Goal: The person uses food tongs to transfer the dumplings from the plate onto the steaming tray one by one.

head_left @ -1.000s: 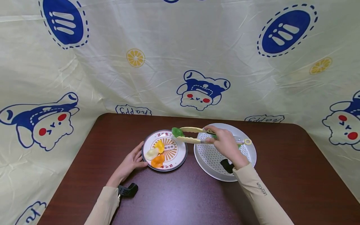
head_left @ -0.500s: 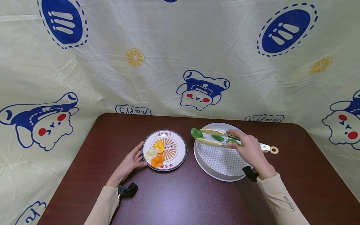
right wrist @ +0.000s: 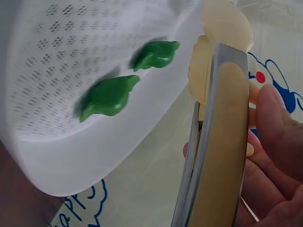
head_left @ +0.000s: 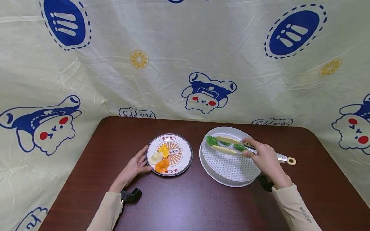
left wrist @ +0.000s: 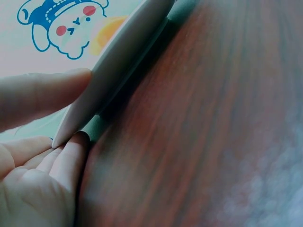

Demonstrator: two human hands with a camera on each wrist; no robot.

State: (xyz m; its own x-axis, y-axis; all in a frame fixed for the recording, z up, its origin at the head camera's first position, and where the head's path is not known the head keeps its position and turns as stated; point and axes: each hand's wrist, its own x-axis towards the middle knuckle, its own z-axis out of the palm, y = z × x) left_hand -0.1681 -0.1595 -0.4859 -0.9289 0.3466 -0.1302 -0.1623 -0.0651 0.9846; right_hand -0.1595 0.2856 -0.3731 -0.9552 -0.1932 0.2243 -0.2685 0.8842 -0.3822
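Observation:
My left hand (head_left: 133, 165) holds the left rim of a round white plate (head_left: 185, 154); the left wrist view has the thumb on the rim and fingers at its edge. On the plate lie a yellow piece (head_left: 164, 149), a cream piece (head_left: 156, 158) and an orange piece (head_left: 162, 165). With my right hand (head_left: 267, 160) I grip cream-tipped metal tongs (right wrist: 222, 142) over a white perforated basket (head_left: 228, 166). At the tong tips is a green, leaf-like piece (head_left: 212, 140), hidden in the right wrist view. Two more green pieces (right wrist: 111, 97) lie on the basket's bottom.
The plate and basket stand side by side on a dark brown table (head_left: 179, 205). Behind the table hangs a pale printed sheet (head_left: 162, 86). Black wrist cameras (head_left: 131, 195) sit on both wrists.
My right hand has carried the tongs and green piece rightward from above the plate's right edge to over the basket, then slightly lower. My left hand and the plate have stayed put.

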